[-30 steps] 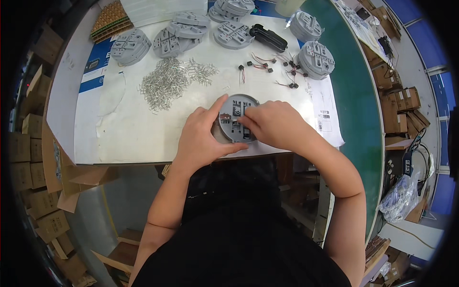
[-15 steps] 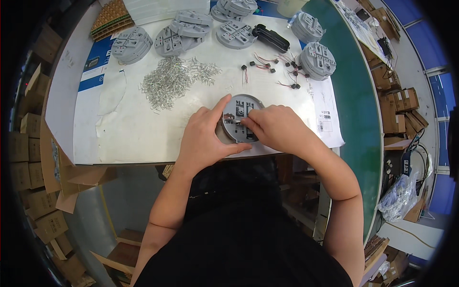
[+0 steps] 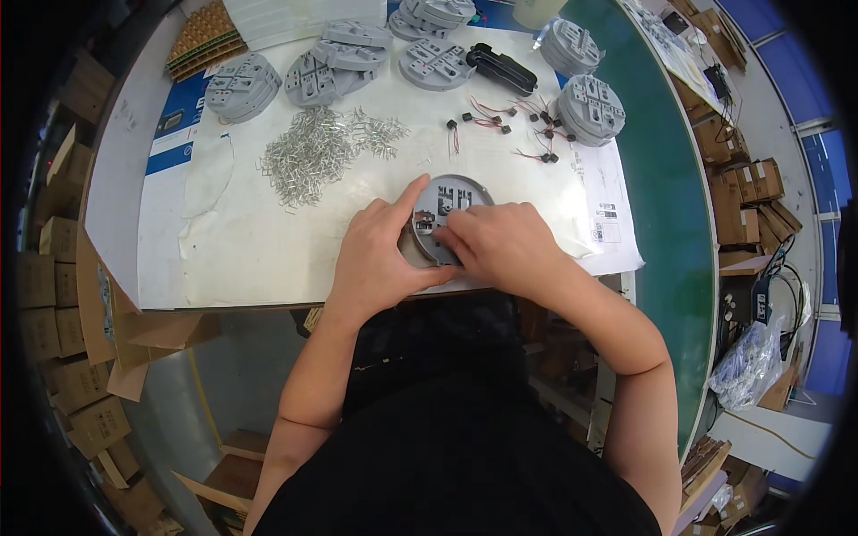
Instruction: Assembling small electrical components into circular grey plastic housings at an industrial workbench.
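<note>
since a second ago both hands have hardly shifted; only the disc has turned a little under them. left hand (image 3: 380, 255) curls around the round grey disc (image 3: 450, 204) at the table's near edge (image 3: 232, 299), thumb up along its rim. right hand (image 3: 496, 248) pinches closed over its slots; whether it holds a small part i cannot tell. fitting pieces into the disc seems underway; seating one squarely looks next. beyond lie metal clips (image 3: 313, 156), wired plugs (image 3: 505, 116), stacked discs (image 3: 241, 87).

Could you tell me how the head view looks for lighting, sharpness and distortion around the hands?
Head view: bright, even light; the white table sheet slightly glary; left hand, right hand and grey round part sharp; table edges bow with fisheye; corners black.
</note>
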{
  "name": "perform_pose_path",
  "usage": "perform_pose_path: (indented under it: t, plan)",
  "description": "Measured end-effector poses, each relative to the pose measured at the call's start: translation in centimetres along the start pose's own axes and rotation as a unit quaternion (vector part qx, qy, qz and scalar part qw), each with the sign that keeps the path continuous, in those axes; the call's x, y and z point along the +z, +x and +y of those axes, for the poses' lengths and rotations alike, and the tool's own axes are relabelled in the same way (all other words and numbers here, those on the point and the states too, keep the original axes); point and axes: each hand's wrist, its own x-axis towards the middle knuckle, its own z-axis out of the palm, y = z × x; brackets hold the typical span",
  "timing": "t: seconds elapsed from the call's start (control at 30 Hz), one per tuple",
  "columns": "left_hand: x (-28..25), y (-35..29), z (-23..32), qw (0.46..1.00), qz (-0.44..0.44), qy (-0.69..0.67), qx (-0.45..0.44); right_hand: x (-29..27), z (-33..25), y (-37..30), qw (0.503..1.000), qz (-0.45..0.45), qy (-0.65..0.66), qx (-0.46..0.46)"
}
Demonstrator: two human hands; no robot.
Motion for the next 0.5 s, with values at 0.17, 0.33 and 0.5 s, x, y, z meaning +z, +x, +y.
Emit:
perform_pose_path:
  t: [0.17,0.33,0.5]
  plan:
    - [0.0,0.1,0.1,1.000,-0.003,0.007,-0.004,0.3,-0.3,-0.7,0.998,0.015,-0.048,0.044]
    - [-0.1,0.0,0.1,1.000,0.000,0.002,-0.012,0.1,-1.1,-0.7,0.995,0.015,-0.067,0.069]
    - [0.0,0.1,0.3,1.000,0.006,0.020,-0.003,1.0,-1.0,-1.2,0.994,0.039,-0.074,0.064]
